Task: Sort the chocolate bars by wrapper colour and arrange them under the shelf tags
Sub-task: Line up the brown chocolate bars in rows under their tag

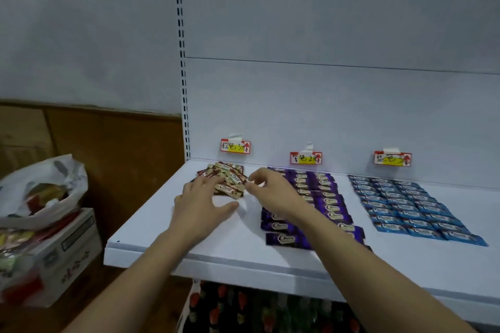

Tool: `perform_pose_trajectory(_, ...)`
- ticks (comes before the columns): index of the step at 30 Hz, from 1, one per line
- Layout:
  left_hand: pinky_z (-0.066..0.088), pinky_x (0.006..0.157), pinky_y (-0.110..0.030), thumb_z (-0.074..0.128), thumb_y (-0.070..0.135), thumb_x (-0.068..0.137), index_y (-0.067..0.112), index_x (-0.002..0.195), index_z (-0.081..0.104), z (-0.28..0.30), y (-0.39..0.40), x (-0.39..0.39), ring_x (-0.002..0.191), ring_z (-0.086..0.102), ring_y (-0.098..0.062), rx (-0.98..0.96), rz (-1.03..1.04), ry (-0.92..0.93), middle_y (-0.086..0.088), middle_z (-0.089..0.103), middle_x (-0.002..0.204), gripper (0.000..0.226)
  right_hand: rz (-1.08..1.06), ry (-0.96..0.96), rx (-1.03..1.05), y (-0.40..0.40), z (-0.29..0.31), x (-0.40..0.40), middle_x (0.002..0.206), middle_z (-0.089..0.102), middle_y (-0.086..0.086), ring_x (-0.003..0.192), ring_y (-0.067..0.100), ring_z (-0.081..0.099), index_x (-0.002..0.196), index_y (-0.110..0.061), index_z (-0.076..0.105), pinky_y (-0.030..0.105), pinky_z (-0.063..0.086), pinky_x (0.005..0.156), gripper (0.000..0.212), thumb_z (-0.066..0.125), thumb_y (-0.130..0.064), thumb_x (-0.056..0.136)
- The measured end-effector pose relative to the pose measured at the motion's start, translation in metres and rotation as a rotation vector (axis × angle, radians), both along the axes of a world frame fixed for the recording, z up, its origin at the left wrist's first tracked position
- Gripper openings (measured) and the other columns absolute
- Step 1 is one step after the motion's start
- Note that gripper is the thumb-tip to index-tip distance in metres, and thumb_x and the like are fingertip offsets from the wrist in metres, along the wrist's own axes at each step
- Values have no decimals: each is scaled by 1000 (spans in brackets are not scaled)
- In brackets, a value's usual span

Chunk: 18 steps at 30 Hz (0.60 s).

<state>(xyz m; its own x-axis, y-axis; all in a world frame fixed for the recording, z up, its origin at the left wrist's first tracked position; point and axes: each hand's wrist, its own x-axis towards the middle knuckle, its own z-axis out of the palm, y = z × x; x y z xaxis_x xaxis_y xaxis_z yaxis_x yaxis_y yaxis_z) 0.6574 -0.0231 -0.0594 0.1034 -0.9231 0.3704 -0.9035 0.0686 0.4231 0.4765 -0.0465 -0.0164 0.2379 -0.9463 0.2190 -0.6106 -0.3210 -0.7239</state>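
Observation:
A loose heap of brown-and-cream chocolate bars (226,179) lies at the back left of the white shelf (216,246), under the left tag (235,146). My left hand (201,205) hovers just in front of the heap, fingers spread, its fingertips at the heap's left edge. My right hand (267,189) reaches in from the right, its thumb and fingers pinched together at the heap's right edge; whether they hold a bar is unclear. Purple bars (322,197) lie in rows under the middle tag (306,158), blue bars (405,205) in rows under the right tag (392,159).
To the left of the shelf, a white plastic bag (40,189) with snacks sits on a cardboard box (67,251). A lower shelf below holds dark packets (257,311). A perforated upright (182,62) runs up the shelf's back panel.

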Motion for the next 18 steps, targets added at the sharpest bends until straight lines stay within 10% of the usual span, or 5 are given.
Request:
perform_pose_trajectory(10, -2, 113, -61, 38, 103, 36, 42, 150, -7, -13, -133, 22, 149, -9, -26, 300, -139, -102, 3, -8, 162, 137, -118, 153, 133, -135, -26, 80, 151, 34, 5, 139, 27, 28, 142, -20, 44, 40, 24, 114, 52, 31, -47, 100)
perform_pose_trajectory(18, 20, 112, -49, 42, 92, 45, 31, 138, 35, -11, -167, 28, 131, 36, -18, 194, -272, -135, 9, 42, 138, 112, -132, 152, 184, -145, -26, 95, 132, 54, 18, 121, 33, 48, 119, -2, 57, 40, 37, 103, 42, 21, -17, 104)
